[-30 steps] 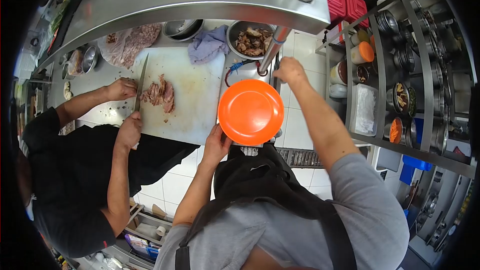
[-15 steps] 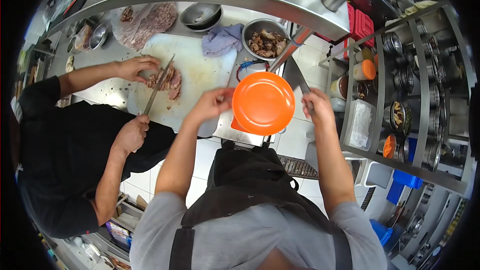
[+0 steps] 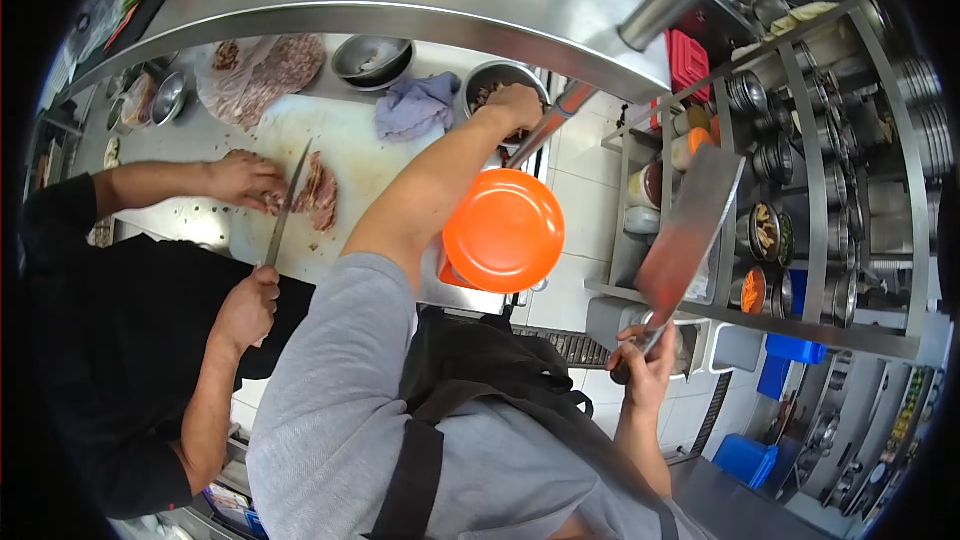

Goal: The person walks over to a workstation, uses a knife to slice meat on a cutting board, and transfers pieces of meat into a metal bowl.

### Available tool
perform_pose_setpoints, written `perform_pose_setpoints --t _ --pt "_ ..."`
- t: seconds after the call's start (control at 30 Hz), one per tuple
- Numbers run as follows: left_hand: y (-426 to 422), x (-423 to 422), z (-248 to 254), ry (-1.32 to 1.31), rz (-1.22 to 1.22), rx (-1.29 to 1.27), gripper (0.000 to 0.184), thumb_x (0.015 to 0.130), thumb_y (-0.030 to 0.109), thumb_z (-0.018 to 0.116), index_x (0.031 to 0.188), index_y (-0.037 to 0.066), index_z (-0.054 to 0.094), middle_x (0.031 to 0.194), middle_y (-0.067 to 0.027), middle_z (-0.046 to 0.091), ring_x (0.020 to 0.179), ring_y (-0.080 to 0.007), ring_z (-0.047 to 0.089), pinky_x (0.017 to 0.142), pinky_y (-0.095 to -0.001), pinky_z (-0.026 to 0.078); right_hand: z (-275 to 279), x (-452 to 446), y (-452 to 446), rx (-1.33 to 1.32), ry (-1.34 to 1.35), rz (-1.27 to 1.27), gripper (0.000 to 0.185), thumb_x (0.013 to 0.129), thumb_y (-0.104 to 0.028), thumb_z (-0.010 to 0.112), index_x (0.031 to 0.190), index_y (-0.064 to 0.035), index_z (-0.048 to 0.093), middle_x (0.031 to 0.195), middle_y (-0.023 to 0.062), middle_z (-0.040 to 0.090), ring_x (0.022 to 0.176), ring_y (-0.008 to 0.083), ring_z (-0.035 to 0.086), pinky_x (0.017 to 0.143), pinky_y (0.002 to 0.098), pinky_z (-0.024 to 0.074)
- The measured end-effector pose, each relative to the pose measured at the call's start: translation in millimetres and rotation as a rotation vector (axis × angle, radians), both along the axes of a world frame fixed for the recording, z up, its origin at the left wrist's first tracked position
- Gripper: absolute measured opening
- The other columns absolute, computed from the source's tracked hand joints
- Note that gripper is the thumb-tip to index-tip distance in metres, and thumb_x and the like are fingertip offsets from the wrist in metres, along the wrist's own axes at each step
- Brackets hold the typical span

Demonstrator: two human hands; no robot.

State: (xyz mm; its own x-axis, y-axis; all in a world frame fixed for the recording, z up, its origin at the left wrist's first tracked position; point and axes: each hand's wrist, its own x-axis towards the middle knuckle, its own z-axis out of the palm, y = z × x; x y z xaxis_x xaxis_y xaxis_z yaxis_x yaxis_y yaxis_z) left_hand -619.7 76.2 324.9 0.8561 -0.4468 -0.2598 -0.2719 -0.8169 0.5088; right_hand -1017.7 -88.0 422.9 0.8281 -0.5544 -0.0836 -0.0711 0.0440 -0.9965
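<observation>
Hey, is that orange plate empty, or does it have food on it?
Empty: the plate shows only bare orange surface, with no food on it.

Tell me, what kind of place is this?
Probably a restaurant kitchen: a co-worker holds a knife by meat on a big white cutting board, there's a large cleaver too, and metal shelves hold stacked bowls.

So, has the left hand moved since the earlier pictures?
Yes. Judged against the steel bowl, the left hand has moved away from the body: it was beside the orange plate, and now it reaches into the bowl.
</observation>
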Motion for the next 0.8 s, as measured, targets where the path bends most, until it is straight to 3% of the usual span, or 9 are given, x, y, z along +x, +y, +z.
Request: perform_pose_setpoints --t 0.1,0.2,0.23,0.33,0.47,0.53,0.57,0.67,0.8 --pt "4.4 -9.7 17.3 0.01 -0.061 -0.016 0.039 0.085 0.031 0.056 0.103 0.0 0.072 0.114 -0.0261 0.065 0.114 -0.0398 0.06 0.1 -0.0455 0.045 -9.3 4.5 -16.4 0.057 0.213 0.152 0.023 0.086 0.004 0.055 0.108 0.0008 0.049 0.069 0.0056 0.054 0.043 0.0132 0.05 0.038 0.0268 0.0413" --pt "5.5 -26.8 40.0 -0.024 -0.041 -0.028 0.042 0.086 0.032 0.053 0.105 -0.001 0.071 0.116 -0.0258 0.065 0.115 -0.0401 0.059 0.101 -0.0485 0.044 -35.1 -7.4 -26.4 0.008 0.292 0.207 0.02 0.087 0.003 0.054 0.106 0.001 0.05 0.063 0.0034 0.051 0.041 0.0129 0.049 0.037 0.0259 0.0402" --pt "1.8 -18.2 23.8 -0.08 -0.104 -0.001 0.043 0.087 0.035 0.052 0.11 0.002 0.069 0.118 -0.0253 0.064 0.114 -0.0403 0.06 0.102 -0.0495 0.043 -44.7 -14.8 -29.3 -0.006 0.301 0.236 0.017 0.088 0.001 0.054 0.104 -0.0011 0.049 0.062 0.0026 0.051 0.039 0.0136 0.05 0.035 0.0261 0.0401" --pt "4.4 -6.5 -3.2 -0.018 0.021 -0.046 0.045 0.087 0.039 0.052 0.115 0.007 0.068 0.121 -0.0253 0.062 0.114 -0.0405 0.059 0.103 -0.0466 0.044 -56.9 -31.6 -29.2 0.082 0.388 0.231 0.032 0.087 0.003 0.056 0.119 0.0036 0.05 0.062 0.0032 0.053 0.042 0.012 0.051 0.038 0.0262 0.0408" --pt "18.1 28.0 -58.5 0.069 -0.128 -0.027 0.046 0.085 0.04 0.055 0.12 0.012 0.066 0.123 -0.0252 0.061 0.116 -0.0397 0.058 0.102 -0.0439 0.045 -60.5 -29.0 -28.1 0.105 0.454 0.235 0.041 0.088 0.003 0.056 0.128 0.0035 0.048 0.063 0.0028 0.054 0.043 0.0117 0.052 0.039 0.026 0.0411" --pt "13.8 21.3 -55.6 -0.059 -0.099 -0.082 0.035 0.077 0.032 0.07 0.093 0.001 0.067 0.095 -0.0201 0.069 0.095 -0.0357 0.066 0.083 -0.0399 0.051 -62.6 -30.9 -29.1 0.135 0.455 0.234 0.047 0.088 0.003 0.056 0.134 0.0014 0.047 0.064 0.0024 0.054 0.043 0.0114 0.052 0.039 0.0255 0.041" --pt "13.5 17.1 -54.5 0.003 -0.051 -0.115 0.036 0.076 0.032 0.073 0.094 0.001 0.067 0.091 -0.019 0.068 0.094 -0.0355 0.066 0.084 -0.0392 0.051 -58.6 -30.4 -30.8 0.12 0.464 0.25 0.045 0.088 0.002 0.057 0.132 0.0007 0.048 0.065 0.0018 0.054 0.044 0.0113 0.052 0.04 0.0255 0.0409" --pt "9.0 15.6 -79.5 -0.157 -0.011 -0.008 0.04 0.075 0.032 0.075 0.1 0.002 0.068 0.092 -0.0171 0.069 0.094 -0.0323 0.066 0.087 -0.038 0.05 -53.8 -26.6 -30.8 0.089 0.47 0.243 0.045 0.086 0.003 0.056 0.131 0.0029 0.048 0.066 0.0018 0.054 0.042 0.0107 0.051 0.039 0.0247 0.0426" --pt "16.8 6.9 -40.0 -0.044 0.021 -0.081 0.044 0.081 0.032 0.064 0.112 0.0 0.067 0.11 -0.0232 0.068 0.105 -0.0345 0.066 0.092 -0.0395 0.051 -54.2 -34.2 -33.3 0.061 0.487 0.249 0.047 0.087 0.003 0.057 0.132 0.0031 0.047 0.066 0.0015 0.054 0.043 0.0105 0.051 0.04 0.0247 0.0431"
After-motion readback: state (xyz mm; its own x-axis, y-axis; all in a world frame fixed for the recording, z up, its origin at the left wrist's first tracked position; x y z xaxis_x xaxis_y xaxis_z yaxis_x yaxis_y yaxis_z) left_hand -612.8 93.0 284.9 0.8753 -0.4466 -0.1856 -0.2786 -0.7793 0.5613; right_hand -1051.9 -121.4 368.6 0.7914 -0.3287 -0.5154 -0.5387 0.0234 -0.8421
